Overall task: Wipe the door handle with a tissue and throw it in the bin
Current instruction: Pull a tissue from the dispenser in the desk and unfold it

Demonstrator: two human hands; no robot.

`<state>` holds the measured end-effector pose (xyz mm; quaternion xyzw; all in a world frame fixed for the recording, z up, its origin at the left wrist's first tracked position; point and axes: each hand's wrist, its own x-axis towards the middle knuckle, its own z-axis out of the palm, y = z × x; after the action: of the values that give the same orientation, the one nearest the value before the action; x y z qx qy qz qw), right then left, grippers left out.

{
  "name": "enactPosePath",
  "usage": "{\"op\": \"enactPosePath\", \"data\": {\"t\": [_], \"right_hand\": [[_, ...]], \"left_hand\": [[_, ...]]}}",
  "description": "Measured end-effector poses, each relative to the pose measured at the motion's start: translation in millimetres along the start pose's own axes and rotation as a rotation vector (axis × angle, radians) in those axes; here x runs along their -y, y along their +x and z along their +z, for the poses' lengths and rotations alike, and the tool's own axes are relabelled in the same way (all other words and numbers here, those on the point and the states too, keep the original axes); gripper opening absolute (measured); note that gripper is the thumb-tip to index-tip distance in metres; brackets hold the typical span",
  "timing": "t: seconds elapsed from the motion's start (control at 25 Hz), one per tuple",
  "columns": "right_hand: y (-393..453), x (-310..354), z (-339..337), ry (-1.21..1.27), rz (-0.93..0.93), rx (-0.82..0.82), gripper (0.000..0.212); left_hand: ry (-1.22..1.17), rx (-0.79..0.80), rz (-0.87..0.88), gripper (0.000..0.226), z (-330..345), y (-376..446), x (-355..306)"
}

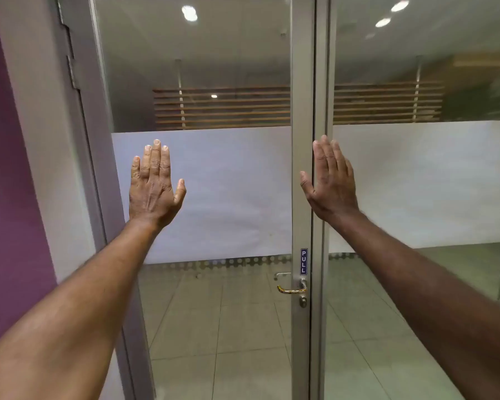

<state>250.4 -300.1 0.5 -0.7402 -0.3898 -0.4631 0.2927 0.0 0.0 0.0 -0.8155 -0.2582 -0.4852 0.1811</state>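
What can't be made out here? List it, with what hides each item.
- Tissue and bin: neither shows in the head view; both hands, left hand and right hand, are open and empty.
- Door handle: small and low, so dirt can't be judged.
- Room behind: hidden by the frosted band.

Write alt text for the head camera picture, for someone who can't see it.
Two bare hands, left hand and right hand, are raised open and empty before a closed glass door. Its metal door handle sits low on the frame under a PULL sticker; no tissue or bin shows.
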Motion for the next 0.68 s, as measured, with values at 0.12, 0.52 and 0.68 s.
{"op": "enactPosePath", "data": {"t": [0.12,0.52,0.68], "right_hand": [[-32,-4,7,0.004,0.043,0.042,0.071],[-220,-34,9,-0.047,0.305,0.296,0.067],[-316,-53,-13,-0.139,0.418,0.42,0.069]], "left_hand": [[-0.019,0.047,-0.019,0.082,15,-23,-9],[-0.252,0.348,0.082,0.087,94,-151,-107],[-0.372,0.492,0.167,0.089,118,-221,-174]]}}
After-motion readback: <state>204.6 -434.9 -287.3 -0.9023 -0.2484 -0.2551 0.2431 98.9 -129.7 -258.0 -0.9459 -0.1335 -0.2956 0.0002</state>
